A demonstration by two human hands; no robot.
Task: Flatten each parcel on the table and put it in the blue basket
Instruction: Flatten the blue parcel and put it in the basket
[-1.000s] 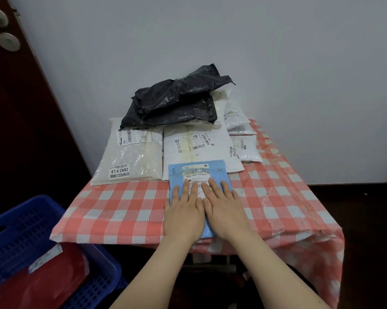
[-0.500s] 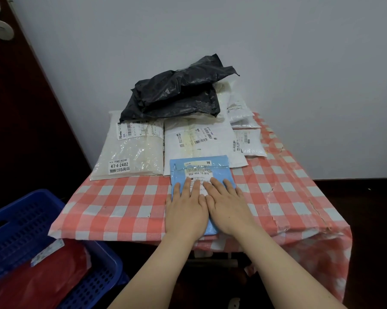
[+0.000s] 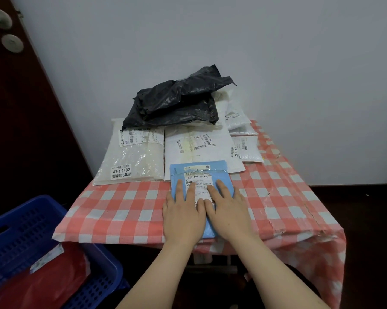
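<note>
- We see the bench (image 3: 121, 210), covered in a red-and-white checked cloth, pushed against a pale wall, with a dark door at left.
- Blue basket (image 3: 20, 230) sits low at the bench's near left corner, off the bench. A red parcel (image 3: 43, 284) with a white label lies inside it.
- Black parcel (image 3: 177, 101), crumpled, sits on top of the pile at the far side of the bench, resting on the white ones.
- Clear-white parcel (image 3: 132, 161), far left of the bench, lies flat with labels at both ends; its far edge is under the black one.
- White parcel (image 3: 199, 150) lies just right of it, edges touching, with a barcode label on top.
- Small white parcels (image 3: 246, 150) are stacked at the far right, next to the white one.
- Blue parcel (image 3: 199, 170) lies flat in the near middle of the bench. Its far edge overlaps the white parcel and its near end reaches the bench edge.
- Left hand (image 3: 183, 217) is palm down on the blue parcel, fingers straight and slightly spread, pressing on it without gripping.
- Right hand (image 3: 228, 212) does the same on the parcel's right half. We see the two hands side by side, touching along the inner edges over the label.
</note>
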